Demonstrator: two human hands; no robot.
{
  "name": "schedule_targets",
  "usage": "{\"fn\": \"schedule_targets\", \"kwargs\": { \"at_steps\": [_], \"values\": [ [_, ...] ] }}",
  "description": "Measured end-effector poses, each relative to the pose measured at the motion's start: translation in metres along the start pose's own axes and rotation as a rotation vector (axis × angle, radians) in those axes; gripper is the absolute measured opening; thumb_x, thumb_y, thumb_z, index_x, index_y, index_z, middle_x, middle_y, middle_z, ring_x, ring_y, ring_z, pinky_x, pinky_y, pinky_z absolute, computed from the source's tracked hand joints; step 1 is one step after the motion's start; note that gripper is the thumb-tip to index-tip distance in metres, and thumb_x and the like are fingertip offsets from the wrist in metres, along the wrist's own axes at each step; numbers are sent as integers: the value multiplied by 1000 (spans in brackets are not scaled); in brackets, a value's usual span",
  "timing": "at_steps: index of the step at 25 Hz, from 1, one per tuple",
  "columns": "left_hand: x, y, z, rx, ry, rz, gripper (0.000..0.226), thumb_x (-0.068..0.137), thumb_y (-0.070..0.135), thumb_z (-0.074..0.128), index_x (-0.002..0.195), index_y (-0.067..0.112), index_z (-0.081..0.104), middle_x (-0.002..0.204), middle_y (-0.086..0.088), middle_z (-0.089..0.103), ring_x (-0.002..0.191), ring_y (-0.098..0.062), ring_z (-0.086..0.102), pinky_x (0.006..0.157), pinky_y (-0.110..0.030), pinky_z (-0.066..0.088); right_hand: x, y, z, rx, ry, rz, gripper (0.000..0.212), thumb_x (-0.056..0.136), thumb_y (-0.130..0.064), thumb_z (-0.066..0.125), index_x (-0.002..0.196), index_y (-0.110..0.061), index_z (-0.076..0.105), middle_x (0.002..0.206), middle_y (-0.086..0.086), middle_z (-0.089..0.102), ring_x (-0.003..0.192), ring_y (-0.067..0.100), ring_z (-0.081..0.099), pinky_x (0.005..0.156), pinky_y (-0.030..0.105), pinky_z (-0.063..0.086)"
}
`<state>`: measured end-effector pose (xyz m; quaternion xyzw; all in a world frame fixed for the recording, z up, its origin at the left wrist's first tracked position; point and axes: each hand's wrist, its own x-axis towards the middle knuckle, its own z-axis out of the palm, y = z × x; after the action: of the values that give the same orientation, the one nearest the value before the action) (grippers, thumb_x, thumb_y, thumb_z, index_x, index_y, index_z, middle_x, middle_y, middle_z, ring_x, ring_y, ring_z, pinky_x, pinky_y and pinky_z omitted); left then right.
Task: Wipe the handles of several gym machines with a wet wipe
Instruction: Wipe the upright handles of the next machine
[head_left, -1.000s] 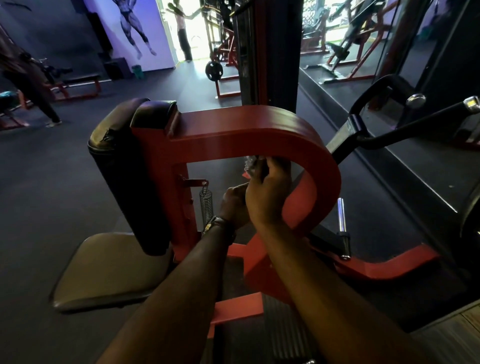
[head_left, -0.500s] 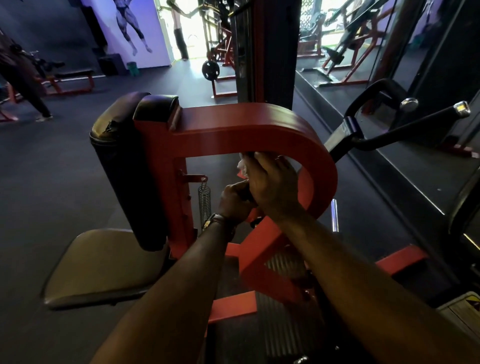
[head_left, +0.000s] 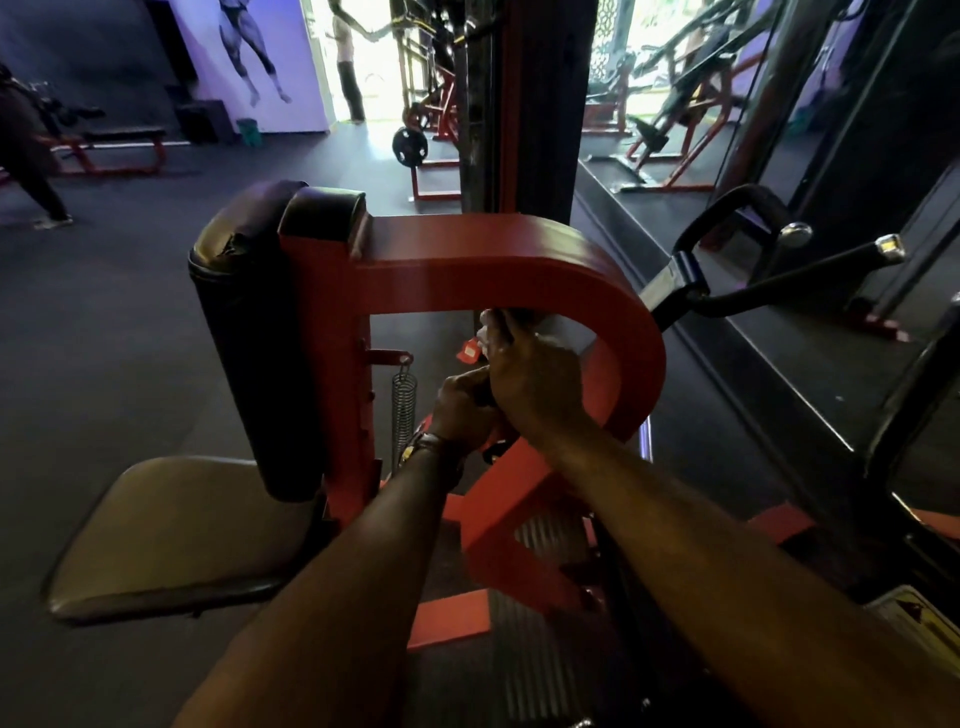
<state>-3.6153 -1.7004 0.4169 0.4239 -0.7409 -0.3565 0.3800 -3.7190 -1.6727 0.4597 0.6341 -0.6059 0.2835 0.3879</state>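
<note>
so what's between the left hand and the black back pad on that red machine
In the head view, a hanging coil spring and the red upright post lie between the left hand and the black back pad.

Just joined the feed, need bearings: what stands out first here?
A big red curved machine frame fills the centre, a black back pad on its left. Under its arch, the right hand holds a white wet wipe; the left hand grips something just below.
</note>
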Motion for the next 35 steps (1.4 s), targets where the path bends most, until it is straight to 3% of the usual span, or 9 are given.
{"fn": "schedule_targets", "kwargs": {
  "at_steps": [4, 8, 12, 15, 19, 22, 27, 30, 35],
  "values": [
    [-3, -2, -5, 68, 5, 84, 10, 85, -9, 66, 87, 0, 70, 72, 2, 63, 63, 0, 51, 53, -9, 36, -37, -20, 10, 20, -229, 32, 32, 88, -14, 60, 117, -5, 70, 112, 7, 73, 63, 21, 72, 47, 29, 53],
    [-1, -2, -3, 80, -5, 85, 24, 80, -5, 72, 71, 15, 62, 62, 12, 56, 57, -1, 51, 50, -15, 36, 16, -3, -10, 96, 56, 65, 19, 92, -20, 57, 89, -8, 71, 77, 11, 70, 55, 25, 67, 43, 29, 49],
    [-2, -12, -3, 29, -16, 99, 14, 83, -8, 67, 82, 5, 67, 70, 11, 64, 61, 10, 58, 57, -9, 41, -46, -7, 6, 209, -217, 20, 41, 100, -19, 39, 135, -5, 57, 134, 9, 62, 84, 24, 72, 61, 35, 59],
    [-2, -9, -4, 18, -30, 52, 14, 85, -9, 65, 91, 3, 70, 73, 11, 64, 65, 12, 60, 58, -11, 43, -51, -7, 5, 308, -248, 78, 39, 96, -14, 57, 135, -6, 56, 116, 8, 69, 83, 24, 72, 64, 35, 60],
    [3, -13, 0, 36, -50, 118, 17, 77, 3, 73, 88, 16, 70, 79, 1, 71, 70, -10, 62, 63, -29, 50, -1, 7, -7, 332, 101, 104, 29, 90, -15, 63, 117, -7, 69, 102, 9, 73, 85, 25, 72, 67, 33, 60],
    [2, -17, 2, -21, -14, 72, 27, 79, 4, 75, 86, 29, 70, 80, 7, 72, 75, -10, 68, 67, -29, 54, -38, 3, 7, 402, -100, 139, 43, 98, -24, 49, 140, -15, 54, 119, 9, 67, 89, 28, 70, 68, 41, 60],
    [2, -20, 5, -114, -6, 25, 26, 83, 8, 76, 106, 21, 75, 92, 7, 76, 89, -9, 72, 77, -30, 58, -64, -16, -8, 877, -4, 659, 33, 98, -14, 59, 131, -21, 64, 118, 1, 71, 106, 11, 68, 87, 25, 57],
    [4, -22, 7, -117, 0, -7, 36, 73, 8, 74, 102, 30, 75, 92, 0, 76, 86, -12, 69, 78, -42, 60, -12, -6, -20, 1268, 96, 1138, 17, 98, -10, 58, 108, -15, 71, 101, -1, 73, 90, -1, 68, 77, 18, 54],
    [3, -15, 6, -157, -4, -36, 51, 71, 7, 74, 103, 47, 73, 99, 0, 76, 93, -15, 70, 85, -44, 58, 13, 7, 3, 1528, -116, 1439, 25, 89, -21, 63, 107, -5, 70, 101, 16, 72, 90, 24, 69, 79, 37, 53]
  ]
}}
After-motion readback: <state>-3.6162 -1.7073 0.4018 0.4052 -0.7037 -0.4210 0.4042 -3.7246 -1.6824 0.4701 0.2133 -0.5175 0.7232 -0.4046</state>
